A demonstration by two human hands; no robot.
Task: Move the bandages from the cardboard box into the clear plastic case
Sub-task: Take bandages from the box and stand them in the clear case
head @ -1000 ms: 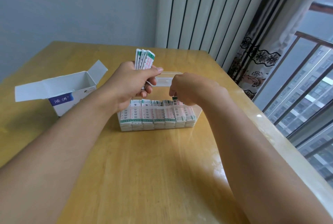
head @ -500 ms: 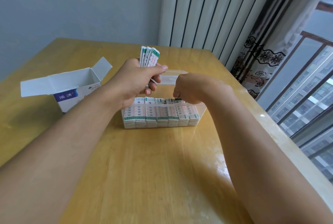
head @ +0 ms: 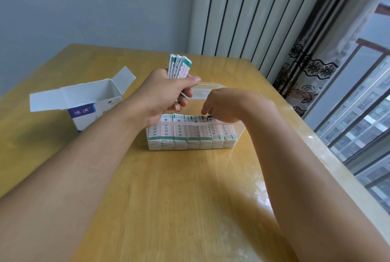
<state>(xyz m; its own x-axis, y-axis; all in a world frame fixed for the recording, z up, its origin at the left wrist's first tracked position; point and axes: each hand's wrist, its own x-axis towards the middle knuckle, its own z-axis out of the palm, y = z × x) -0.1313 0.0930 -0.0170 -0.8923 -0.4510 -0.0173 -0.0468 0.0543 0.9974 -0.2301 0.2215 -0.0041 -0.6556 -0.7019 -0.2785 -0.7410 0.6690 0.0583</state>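
On the wooden table [head: 168, 198] a clear plastic case [head: 237, 135] stands a little right of centre, its lid [head: 202, 93] swung open toward the far side. The case is packed with upright rows of wrapped bandages [head: 185, 135] – white wrappers with green bands, seen through the near wall and reaching about to the rim.

The left hand [head: 162, 97] hovers above the left end of the case, fingers curled tightly round a small fan of loose bandages [head: 179, 67] whose tops stick up past the thumb. These are held clear of the case, not touching the rows below.

The right hand [head: 223, 105] hangs over the right half of the case, wrist bent, fingers pointing down into the opening. Its fingertips [head: 205, 112] come down onto the tops of the packed rows beside a green-tipped wrapper – whether they pinch it or only touch it, I cannot tell, since the back of the hand hides the grip.

To the left, well apart from the case, the cardboard box [head: 90, 101] stands with its top flaps open; the white inside shows and no bandages are visible in it from this angle. Blue print marks its near face.

Beyond the table are a grey wall [head: 84, 8], a white ribbed radiator [head: 242, 13] and, to the right, a patterned curtain [head: 306, 76] beside a window [head: 363, 103].
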